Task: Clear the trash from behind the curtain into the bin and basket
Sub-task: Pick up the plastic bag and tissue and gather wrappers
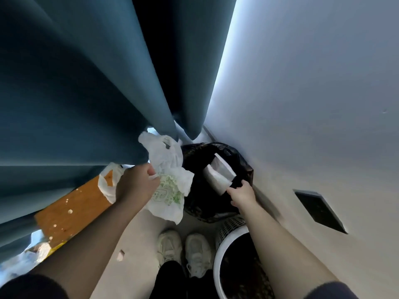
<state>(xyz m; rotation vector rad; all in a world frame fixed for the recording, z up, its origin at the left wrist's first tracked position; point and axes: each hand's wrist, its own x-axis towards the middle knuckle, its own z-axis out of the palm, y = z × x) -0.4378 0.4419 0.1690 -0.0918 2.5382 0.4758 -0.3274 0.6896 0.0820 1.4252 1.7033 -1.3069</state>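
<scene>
While the left hand (pixel 138 182) clenches a crumpled white plastic bag (pixel 168 188) beside the blue curtain (pixel 75 93), the right hand (pixel 241 194) pinches a white paper packet (pixel 218 175) above the black-lined bin (pixel 194 156); the white basket (pixel 231 225) stands just beside the bin.

Nothing actually readable here tbh. The only print anywhere is some green artwork on the crumpled white plastic bag (pixel 170 182) near the middle. It's way too creased and blurry to tell any letters or a brand from it.
</scene>
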